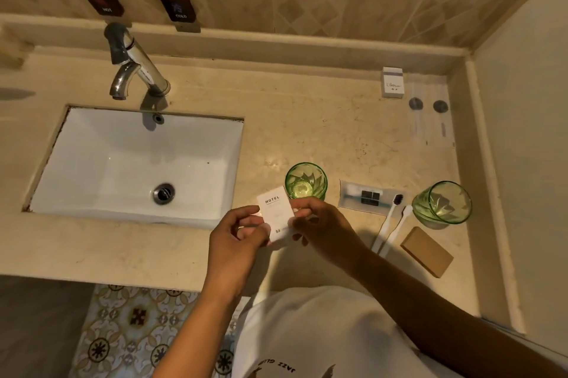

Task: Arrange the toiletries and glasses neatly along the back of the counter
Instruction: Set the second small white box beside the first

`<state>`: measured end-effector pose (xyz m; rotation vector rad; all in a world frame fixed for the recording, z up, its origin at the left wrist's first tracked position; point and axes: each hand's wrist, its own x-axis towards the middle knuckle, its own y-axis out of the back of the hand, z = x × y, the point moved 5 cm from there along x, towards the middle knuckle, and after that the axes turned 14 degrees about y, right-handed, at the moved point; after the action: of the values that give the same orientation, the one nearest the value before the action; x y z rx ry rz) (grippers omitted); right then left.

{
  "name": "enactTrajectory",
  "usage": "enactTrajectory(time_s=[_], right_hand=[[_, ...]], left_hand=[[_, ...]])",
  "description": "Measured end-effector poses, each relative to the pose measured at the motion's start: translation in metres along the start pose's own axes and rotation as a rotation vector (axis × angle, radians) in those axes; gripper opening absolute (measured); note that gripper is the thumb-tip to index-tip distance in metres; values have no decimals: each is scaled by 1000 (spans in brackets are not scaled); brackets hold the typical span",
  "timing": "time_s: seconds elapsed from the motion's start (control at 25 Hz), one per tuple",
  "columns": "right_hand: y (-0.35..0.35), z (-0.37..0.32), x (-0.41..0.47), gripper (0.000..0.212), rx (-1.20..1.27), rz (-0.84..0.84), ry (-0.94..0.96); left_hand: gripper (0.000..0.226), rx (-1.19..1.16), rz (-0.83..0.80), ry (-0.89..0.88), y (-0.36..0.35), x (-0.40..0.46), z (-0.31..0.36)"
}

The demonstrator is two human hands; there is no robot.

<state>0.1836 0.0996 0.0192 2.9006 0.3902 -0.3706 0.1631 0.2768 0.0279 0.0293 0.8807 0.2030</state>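
Note:
My left hand and my right hand both pinch a small white box marked HOTEL above the counter's front, just right of the sink. Behind it stands a green glass. A second green glass leans tilted at the right. Between them lie a clear packet with a dark item, two white toothbrushes and a brown cardboard box. At the back right a white box stands beside clear sachets.
A white sink with a chrome tap fills the left of the beige counter. A raised ledge runs along the back wall under HOT and COLD labels. The right wall closes off the counter.

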Motion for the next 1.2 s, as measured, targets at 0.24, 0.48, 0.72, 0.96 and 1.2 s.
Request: enactTrajectory(time_s=[0.24, 0.48, 0.72, 0.96, 1.2], right_hand=[[26, -52, 12, 34, 23, 42, 257], [76, -51, 21, 28, -101, 278, 429], [125, -32, 40, 33, -48, 385, 254], [145, -13, 67, 41, 132, 377, 71], [199, 22, 126, 32, 364, 685, -88]], left_hand=[[28, -180, -285, 28, -46, 0, 44], [28, -237, -422, 89, -99, 13, 78], [36, -39, -509, 33, -139, 27, 102], [42, 192, -425, 11, -181, 69, 118], [34, 392, -235, -161, -237, 148, 152]])
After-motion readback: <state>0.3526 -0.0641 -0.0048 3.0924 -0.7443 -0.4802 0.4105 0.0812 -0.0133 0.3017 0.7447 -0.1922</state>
